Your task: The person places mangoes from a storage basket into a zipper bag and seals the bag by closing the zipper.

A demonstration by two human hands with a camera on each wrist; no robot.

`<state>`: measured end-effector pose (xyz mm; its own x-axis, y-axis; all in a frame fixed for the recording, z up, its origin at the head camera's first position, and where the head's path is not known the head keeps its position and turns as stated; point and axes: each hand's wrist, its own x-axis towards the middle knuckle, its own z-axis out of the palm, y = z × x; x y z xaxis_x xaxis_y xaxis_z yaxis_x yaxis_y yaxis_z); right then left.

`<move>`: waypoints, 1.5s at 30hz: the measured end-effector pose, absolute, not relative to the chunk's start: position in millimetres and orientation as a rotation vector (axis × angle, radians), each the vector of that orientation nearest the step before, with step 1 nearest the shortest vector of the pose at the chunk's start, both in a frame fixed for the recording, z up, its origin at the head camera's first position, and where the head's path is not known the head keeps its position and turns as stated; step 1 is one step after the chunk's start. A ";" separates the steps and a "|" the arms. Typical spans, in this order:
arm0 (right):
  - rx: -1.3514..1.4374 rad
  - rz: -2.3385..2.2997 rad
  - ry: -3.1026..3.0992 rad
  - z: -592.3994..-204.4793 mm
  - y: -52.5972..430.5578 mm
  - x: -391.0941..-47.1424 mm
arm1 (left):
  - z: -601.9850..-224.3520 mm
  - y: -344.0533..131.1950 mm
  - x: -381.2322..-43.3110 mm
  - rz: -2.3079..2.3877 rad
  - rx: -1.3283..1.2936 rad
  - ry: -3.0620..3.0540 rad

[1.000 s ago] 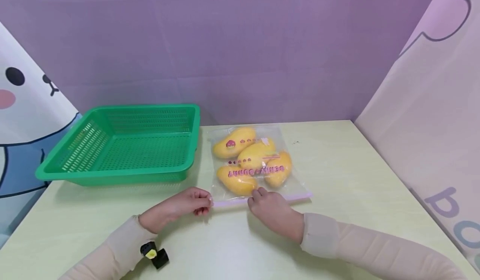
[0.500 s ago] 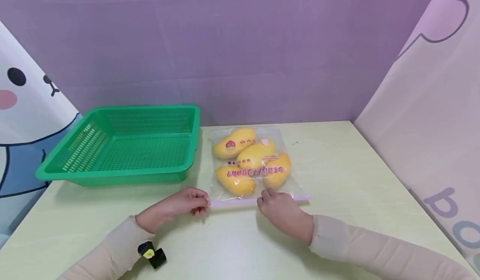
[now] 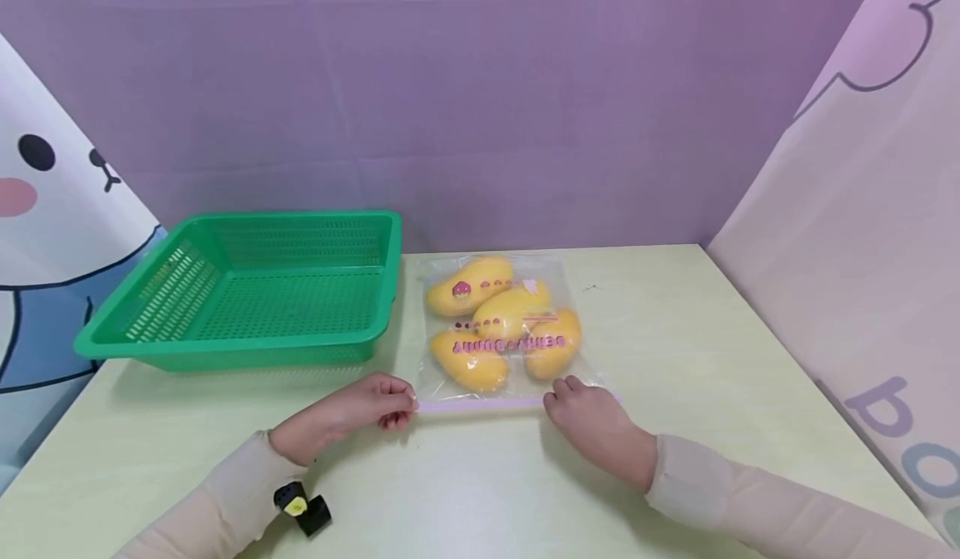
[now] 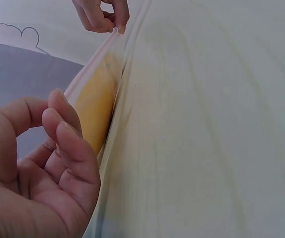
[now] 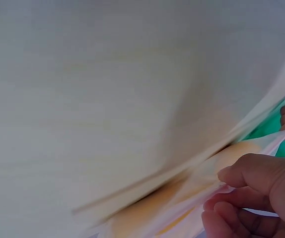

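A clear zip bag [image 3: 517, 384] with pink print lies on the table, its pink zip edge toward me. Several yellow mangoes [image 3: 512, 309] sit inside it. My left hand [image 3: 367, 405] pinches the left end of the zip edge. Further right along the same edge, my right hand [image 3: 596, 421] pinches the strip between thumb and fingers. The left wrist view shows the edge held taut and a little raised between the left hand [image 4: 53, 163] and the other hand. In the right wrist view, thumb and finger of the right hand [image 5: 256, 193] meet on the pink strip.
A green plastic basket [image 3: 285, 301] with slotted walls stands to the left of the bag. The pale wooden table [image 3: 480, 492] ends at a purple cloth backdrop [image 3: 525, 109]. A small black device [image 3: 302, 509] sits at my left cuff.
My right hand has slid to the right along the zip edge, from about its middle toward its right end. The left hand stays at the left corner, shifted slightly left.
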<state>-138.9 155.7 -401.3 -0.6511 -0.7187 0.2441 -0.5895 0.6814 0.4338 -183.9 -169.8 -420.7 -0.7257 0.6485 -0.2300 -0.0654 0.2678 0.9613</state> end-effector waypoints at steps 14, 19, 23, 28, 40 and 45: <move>0.939 -0.378 -2.566 -401.8 176.4 -138.9 | -420.1 -172.1 -182.1 1.495 0.507 1.943; 0.897 -0.366 -2.601 -402.2 183.8 -137.6 | -420.6 -171.5 -181.4 1.491 0.502 1.951; 0.867 -0.341 -2.647 -401.7 188.7 -136.9 | -420.2 -171.8 -180.4 1.487 0.493 1.954; 0.859 -0.334 -2.662 -399.7 193.9 -137.3 | -418.6 -172.7 -178.5 1.497 0.481 1.960; 0.874 -0.343 -2.617 -402.1 201.0 -145.1 | -418.6 -172.9 -176.7 1.487 0.465 1.981; 0.873 -0.357 -2.662 -399.2 202.8 -146.3 | -415.9 -174.2 -172.3 1.441 0.463 2.036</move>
<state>-146.3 202.8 -399.2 -0.7638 -0.6076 0.2178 -0.5288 0.7825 0.3288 -172.3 -174.2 -415.9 -0.7620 0.5899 -0.2671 -0.0557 0.3511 0.9347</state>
